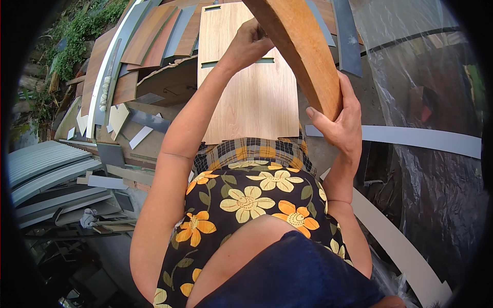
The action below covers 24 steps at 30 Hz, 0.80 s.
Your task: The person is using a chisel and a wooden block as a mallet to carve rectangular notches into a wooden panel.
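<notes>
I hold a long orange-brown wooden plank [300, 46] slanting up and away from me. My right hand [339, 120] grips its near end, fingers wrapped around the edge. My left hand [249, 43] is closed on the plank's left edge higher up. Below the plank lies a light wood-grain panel [251, 97] with two narrow slots, resting flat in front of my waist.
Several laminate boards and offcuts [149, 46] in brown and grey are piled at the upper left. Grey corrugated sheets [46, 164] lie at the left. Clear plastic sheeting [431, 87] covers the right side, crossed by white curved strips [421, 138]. Green plants [82, 31] grow at the far left.
</notes>
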Each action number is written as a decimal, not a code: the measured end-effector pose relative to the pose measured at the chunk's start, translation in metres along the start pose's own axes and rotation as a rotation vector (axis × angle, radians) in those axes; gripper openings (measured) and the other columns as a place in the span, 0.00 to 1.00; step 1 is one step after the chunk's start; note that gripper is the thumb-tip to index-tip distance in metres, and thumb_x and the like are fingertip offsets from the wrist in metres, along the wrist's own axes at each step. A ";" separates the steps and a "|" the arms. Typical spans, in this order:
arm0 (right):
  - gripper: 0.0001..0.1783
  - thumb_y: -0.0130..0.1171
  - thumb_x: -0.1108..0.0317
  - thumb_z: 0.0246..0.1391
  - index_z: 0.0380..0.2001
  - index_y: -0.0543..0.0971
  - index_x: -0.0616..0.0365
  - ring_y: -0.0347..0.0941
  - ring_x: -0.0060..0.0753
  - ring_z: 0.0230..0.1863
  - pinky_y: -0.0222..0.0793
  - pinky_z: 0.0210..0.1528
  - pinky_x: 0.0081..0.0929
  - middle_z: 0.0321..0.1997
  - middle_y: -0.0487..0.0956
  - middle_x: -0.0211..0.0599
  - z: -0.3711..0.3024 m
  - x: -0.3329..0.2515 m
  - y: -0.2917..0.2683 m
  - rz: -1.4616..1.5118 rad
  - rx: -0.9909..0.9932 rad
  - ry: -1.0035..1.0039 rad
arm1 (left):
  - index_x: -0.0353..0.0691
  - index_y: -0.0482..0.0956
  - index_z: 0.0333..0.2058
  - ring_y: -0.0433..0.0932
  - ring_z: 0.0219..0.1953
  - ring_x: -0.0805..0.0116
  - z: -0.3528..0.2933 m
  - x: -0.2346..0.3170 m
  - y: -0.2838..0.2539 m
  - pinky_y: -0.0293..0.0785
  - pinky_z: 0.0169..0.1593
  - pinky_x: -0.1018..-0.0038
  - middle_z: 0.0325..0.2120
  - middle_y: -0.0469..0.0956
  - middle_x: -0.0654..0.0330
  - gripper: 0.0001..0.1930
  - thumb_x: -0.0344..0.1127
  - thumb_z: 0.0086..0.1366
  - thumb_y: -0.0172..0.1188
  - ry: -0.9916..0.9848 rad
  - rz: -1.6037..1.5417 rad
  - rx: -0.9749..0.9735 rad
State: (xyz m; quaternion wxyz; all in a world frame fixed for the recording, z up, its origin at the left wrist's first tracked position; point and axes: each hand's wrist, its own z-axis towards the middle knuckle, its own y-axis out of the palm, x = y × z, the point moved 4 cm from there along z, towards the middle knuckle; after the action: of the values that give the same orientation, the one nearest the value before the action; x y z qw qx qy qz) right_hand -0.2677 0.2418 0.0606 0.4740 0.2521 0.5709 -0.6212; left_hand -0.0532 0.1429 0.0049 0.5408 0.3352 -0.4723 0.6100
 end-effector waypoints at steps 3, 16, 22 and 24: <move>0.40 0.65 0.65 0.30 0.54 0.71 0.60 0.79 0.38 0.40 0.71 0.46 0.31 0.40 0.80 0.46 -0.001 -0.003 -0.001 0.009 0.003 -0.027 | 0.38 0.77 0.34 0.65 0.24 0.83 -0.001 0.001 0.001 0.65 0.30 0.83 0.21 0.70 0.72 0.06 0.34 0.62 0.62 -0.005 0.054 0.018; 0.39 0.64 0.63 0.30 0.53 0.71 0.61 0.78 0.39 0.38 0.71 0.44 0.31 0.38 0.80 0.46 0.005 0.018 0.011 -0.052 -0.028 0.074 | 0.35 0.77 0.37 0.71 0.29 0.79 -0.002 -0.007 0.005 0.71 0.36 0.78 0.26 0.75 0.66 0.11 0.37 0.61 0.63 -0.099 -0.023 0.053; 0.42 0.65 0.60 0.30 0.55 0.70 0.63 0.74 0.37 0.44 0.67 0.49 0.30 0.43 0.78 0.45 -0.002 0.015 0.002 -0.019 -0.082 0.124 | 0.35 0.77 0.39 0.74 0.31 0.78 -0.006 -0.001 0.001 0.73 0.38 0.77 0.28 0.77 0.64 0.13 0.38 0.62 0.64 -0.102 -0.028 0.041; 0.41 0.65 0.61 0.30 0.54 0.71 0.61 0.76 0.38 0.41 0.69 0.46 0.31 0.40 0.79 0.46 -0.003 0.015 0.002 -0.021 -0.050 0.082 | 0.35 0.77 0.39 0.73 0.30 0.78 -0.001 -0.005 -0.001 0.73 0.38 0.77 0.27 0.77 0.65 0.12 0.36 0.62 0.64 -0.091 -0.050 0.001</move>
State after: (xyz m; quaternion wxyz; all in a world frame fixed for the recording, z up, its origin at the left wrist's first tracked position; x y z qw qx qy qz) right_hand -0.2730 0.2401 0.0467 0.4496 0.2595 0.6079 -0.6008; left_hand -0.0507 0.1419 0.0002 0.5338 0.3745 -0.4876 0.5805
